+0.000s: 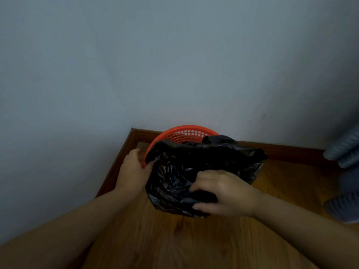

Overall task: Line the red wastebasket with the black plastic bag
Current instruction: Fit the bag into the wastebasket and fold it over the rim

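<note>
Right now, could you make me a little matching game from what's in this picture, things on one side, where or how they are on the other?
Things:
1. black plastic bag
2. red wastebasket
3. left hand
4. right hand

States:
A. stands in the corner against the wall
B. pinches the bag's near edge
C. crumpled, draped over the basket's front
D. grips at the basket's left rim

Pairs: 1-C, 2-A, 3-D, 4-B
</note>
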{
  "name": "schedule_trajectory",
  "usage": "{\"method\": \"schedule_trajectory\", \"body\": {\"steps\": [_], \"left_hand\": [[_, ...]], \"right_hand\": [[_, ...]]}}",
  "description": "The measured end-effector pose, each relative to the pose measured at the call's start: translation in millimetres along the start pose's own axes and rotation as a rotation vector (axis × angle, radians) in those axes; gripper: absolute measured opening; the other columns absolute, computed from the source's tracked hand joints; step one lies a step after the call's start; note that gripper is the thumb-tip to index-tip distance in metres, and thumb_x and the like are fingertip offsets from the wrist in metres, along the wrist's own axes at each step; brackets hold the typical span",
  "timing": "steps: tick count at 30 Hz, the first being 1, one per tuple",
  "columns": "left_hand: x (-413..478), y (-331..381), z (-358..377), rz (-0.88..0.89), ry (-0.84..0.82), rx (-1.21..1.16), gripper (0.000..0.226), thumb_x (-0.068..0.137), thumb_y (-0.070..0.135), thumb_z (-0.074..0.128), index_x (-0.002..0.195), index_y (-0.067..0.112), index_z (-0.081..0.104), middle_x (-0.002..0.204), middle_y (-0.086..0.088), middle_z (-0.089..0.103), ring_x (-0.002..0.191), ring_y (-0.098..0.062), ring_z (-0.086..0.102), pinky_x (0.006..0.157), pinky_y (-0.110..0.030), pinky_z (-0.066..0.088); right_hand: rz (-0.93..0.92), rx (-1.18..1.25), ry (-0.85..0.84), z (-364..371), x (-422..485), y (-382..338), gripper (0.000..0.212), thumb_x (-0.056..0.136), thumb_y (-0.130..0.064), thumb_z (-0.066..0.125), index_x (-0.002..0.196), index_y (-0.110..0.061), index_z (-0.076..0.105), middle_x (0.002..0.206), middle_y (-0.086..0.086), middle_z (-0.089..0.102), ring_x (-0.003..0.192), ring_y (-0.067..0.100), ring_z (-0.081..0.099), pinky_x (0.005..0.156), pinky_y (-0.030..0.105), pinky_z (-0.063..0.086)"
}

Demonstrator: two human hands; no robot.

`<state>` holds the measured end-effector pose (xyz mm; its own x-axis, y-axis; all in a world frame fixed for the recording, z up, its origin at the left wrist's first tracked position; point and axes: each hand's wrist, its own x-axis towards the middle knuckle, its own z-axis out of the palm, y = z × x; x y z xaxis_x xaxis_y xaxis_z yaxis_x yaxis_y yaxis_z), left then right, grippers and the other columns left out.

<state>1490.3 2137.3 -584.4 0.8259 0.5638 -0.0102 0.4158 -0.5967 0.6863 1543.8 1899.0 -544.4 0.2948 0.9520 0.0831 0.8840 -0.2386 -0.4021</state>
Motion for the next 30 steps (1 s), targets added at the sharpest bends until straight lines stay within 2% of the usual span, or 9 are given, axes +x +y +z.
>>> {"method": "schedule_trajectory", "body": {"steps": [5,8,10,12,14,18,22,25,30], "left_hand": [[-6,-3,1,0.070,-0.029,-0.115,0.029,0.083,0.015,0.064,0.110,0.010,0.057,0.093,0.003,0.060,0.084,-0.013,0.054,0.070,-0.024,0.040],[-7,1,-1,0.136,-0.064,-0.165,0.018,0.081,0.015,0.066,0.095,0.026,0.061,0.084,0.013,0.059,0.078,-0.006,0.056,0.063,-0.016,0.041],[-8,4,-2,0.170,-0.128,-0.228,0.026,0.081,0.012,0.065,0.086,0.036,0.058,0.085,0.004,0.064,0.080,-0.013,0.060,0.067,-0.025,0.049],[-11,9,-4,0.176,-0.181,-0.290,0.029,0.081,0.006,0.065,0.085,0.035,0.059,0.087,-0.007,0.066,0.081,-0.024,0.063,0.074,-0.041,0.053],[-14,13,-5,0.172,-0.227,-0.333,0.029,0.081,0.003,0.064,0.085,0.031,0.061,0.089,-0.012,0.067,0.083,-0.029,0.063,0.077,-0.046,0.053],[-20,16,-2,0.147,-0.365,-0.337,0.022,0.083,0.004,0.063,0.082,0.026,0.062,0.084,-0.008,0.065,0.080,-0.022,0.063,0.073,-0.030,0.054],[-28,18,-1,0.151,-0.481,-0.325,0.014,0.085,0.003,0.059,0.079,0.015,0.064,0.076,-0.004,0.063,0.071,-0.011,0.061,0.067,-0.023,0.051],[-32,18,0,0.155,-0.509,-0.305,0.021,0.086,0.004,0.058,0.069,0.014,0.063,0.067,0.004,0.064,0.063,-0.003,0.061,0.060,-0.016,0.050],[-31,14,3,0.131,-0.479,-0.161,0.028,0.089,0.013,0.056,0.061,0.016,0.055,0.063,0.001,0.059,0.063,-0.011,0.056,0.059,-0.023,0.045]], "right_hand": [[-0.046,-0.258,0.138,-14,8,9,0.045,0.081,-0.036,0.064,0.119,-0.014,0.055,0.118,0.012,0.059,0.105,0.029,0.056,0.086,0.041,0.046],[0.004,-0.396,0.127,-16,10,21,0.060,0.075,-0.039,0.069,0.127,-0.017,0.049,0.130,0.015,0.052,0.121,0.034,0.046,0.101,0.054,0.031],[0.070,-0.445,0.096,-16,10,28,0.069,0.074,-0.043,0.069,0.132,-0.019,0.042,0.136,0.016,0.046,0.126,0.035,0.039,0.103,0.057,0.023],[0.141,-0.462,0.045,-15,9,34,0.076,0.075,-0.049,0.064,0.138,-0.022,0.031,0.142,0.015,0.038,0.132,0.035,0.030,0.106,0.058,0.016],[0.180,-0.477,0.029,-14,9,39,0.080,0.076,-0.053,0.061,0.140,-0.024,0.024,0.144,0.014,0.034,0.134,0.033,0.025,0.108,0.057,0.013],[0.200,-0.470,0.060,-13,10,43,0.079,0.070,-0.052,0.069,0.134,-0.017,0.039,0.132,0.016,0.050,0.125,0.037,0.041,0.102,0.059,0.024],[0.229,-0.392,-0.006,-1,9,50,0.079,0.077,-0.057,0.058,0.139,-0.021,0.026,0.143,0.011,0.035,0.133,0.030,0.025,0.107,0.050,0.019],[0.258,-0.334,-0.048,10,8,55,0.079,0.077,-0.060,0.054,0.140,-0.025,0.021,0.145,0.005,0.029,0.132,0.025,0.023,0.107,0.045,0.019],[0.279,-0.202,-0.072,12,9,57,0.076,0.079,-0.055,0.056,0.139,-0.026,0.021,0.130,0.003,0.042,0.116,0.020,0.039,0.086,0.035,0.045]]}}
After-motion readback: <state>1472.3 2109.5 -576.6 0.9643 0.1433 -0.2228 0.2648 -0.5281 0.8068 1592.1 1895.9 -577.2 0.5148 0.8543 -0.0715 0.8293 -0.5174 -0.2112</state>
